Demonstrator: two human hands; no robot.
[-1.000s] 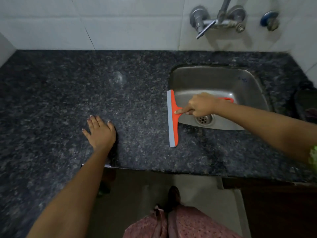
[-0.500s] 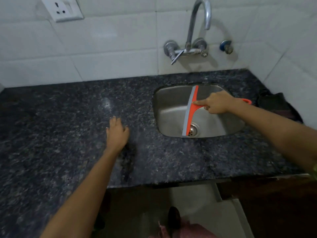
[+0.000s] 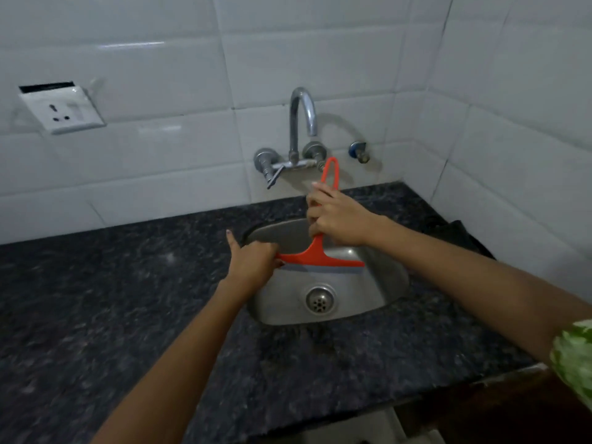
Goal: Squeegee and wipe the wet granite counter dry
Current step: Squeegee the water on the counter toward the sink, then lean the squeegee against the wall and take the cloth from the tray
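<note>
An orange squeegee (image 3: 315, 253) with a grey rubber blade hangs upright over the steel sink (image 3: 389, 293), blade down and handle loop up. My right hand (image 3: 336, 219) grips its handle. My left hand (image 3: 253, 262) pinches the left end of the blade. The dark speckled granite counter (image 3: 112, 299) spreads left of and in front of the sink.
A chrome tap (image 3: 299, 123) juts from the white tiled wall above the sink, with a small valve (image 3: 358, 150) to its right. A wall socket (image 3: 62, 110) hangs at the left. A dark cloth (image 3: 458, 233) lies on the counter's right end by the corner wall.
The squeegee swung off the counter over the sink and turned upright, blade down. My left hand left the granite and took the blade's left end. The view tilted up.
</note>
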